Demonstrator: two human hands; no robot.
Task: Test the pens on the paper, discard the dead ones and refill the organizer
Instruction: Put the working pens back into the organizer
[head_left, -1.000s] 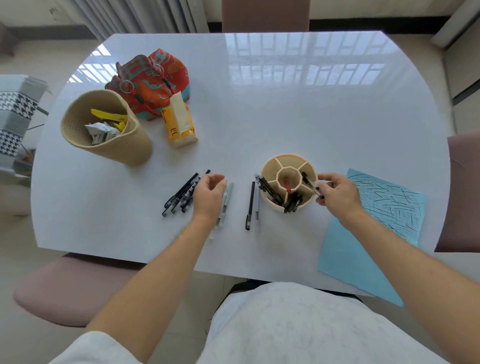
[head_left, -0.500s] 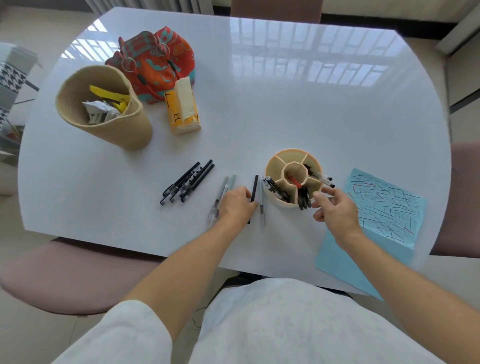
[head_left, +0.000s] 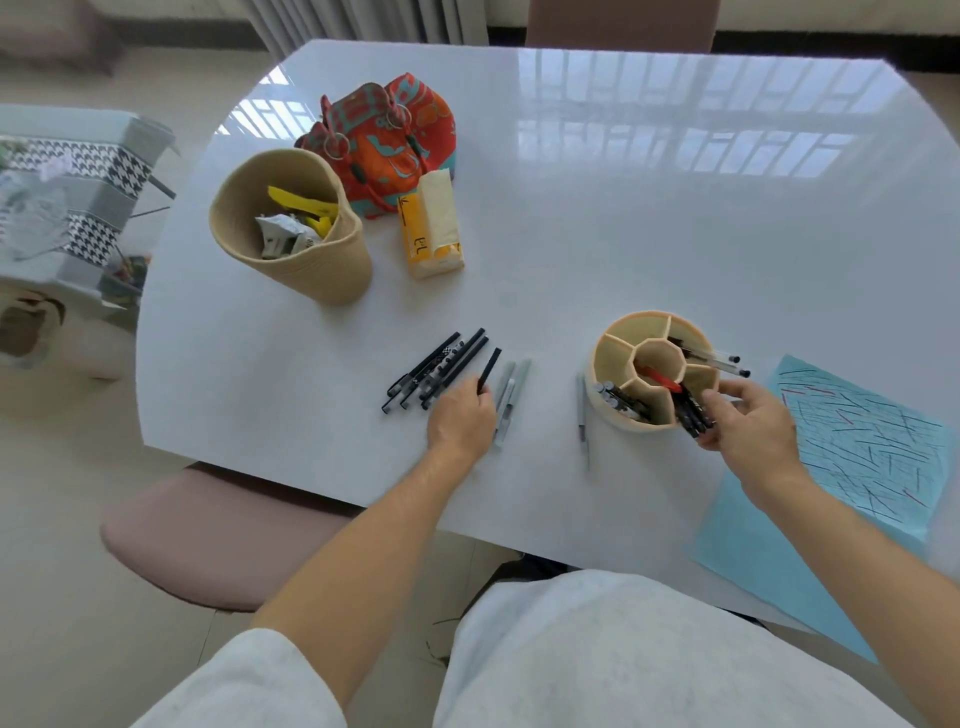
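Pens are lying in loose rows on the white table (head_left: 597, 249), and going left to right the risks are stacking up. Over by the woven basket (head_left: 332, 280), which is holding wrappers and scraps, a cluster of black pens (head_left: 434, 371) is sitting unsorted; these could be getting mixed with tested ones if nobody is keeping track. The left hand (head_left: 460, 418) is pinching the lower end of a single black pen (head_left: 489, 370), right beside two grey pens (head_left: 511, 395), so a careless sweep could be sending them rolling. Another grey pen (head_left: 581, 410) is lying just beside the beige pen organizer (head_left: 636, 423). The right hand (head_left: 748, 421) is curling half-closed around the black pens in the organizer's near compartment (head_left: 693, 410), and tugging there could be tipping the whole holder. Its fingertips are hiding how firmly it is gripping. The scribbled blue paper (head_left: 857, 441) is running off the right edge, partly cut off
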